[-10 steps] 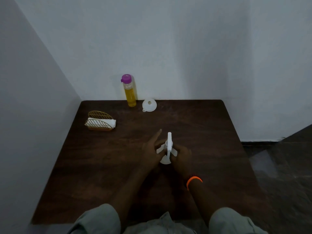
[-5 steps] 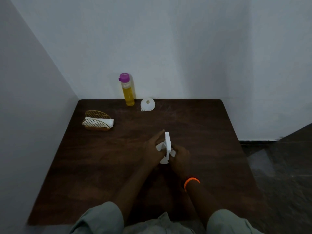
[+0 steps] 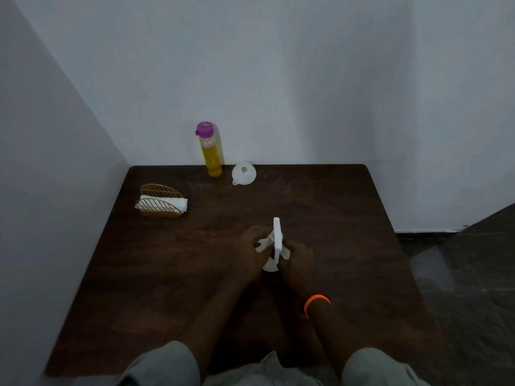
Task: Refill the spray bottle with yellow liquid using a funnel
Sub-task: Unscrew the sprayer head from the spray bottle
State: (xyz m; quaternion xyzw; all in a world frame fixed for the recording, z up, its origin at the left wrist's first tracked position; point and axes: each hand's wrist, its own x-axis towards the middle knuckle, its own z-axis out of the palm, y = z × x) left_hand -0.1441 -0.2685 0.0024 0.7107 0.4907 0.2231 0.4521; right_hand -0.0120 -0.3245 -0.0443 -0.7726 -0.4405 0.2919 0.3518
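white plastic spray bottle (image 3: 274, 246) upright at the centre of the dark wooden desk (image 3: 334, 218), clasped between left hand (image 3: 249, 252) and right hand (image 3: 296, 259); white plastic funnel (image 3: 244, 173) and yellow-liquid bottle with purple cap (image 3: 211, 149) at the far edge.

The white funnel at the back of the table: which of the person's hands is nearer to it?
Left, though only slightly. The left hand lies almost straight below the funnel; the right hand sits lower and further right. Both grip the spray bottle.
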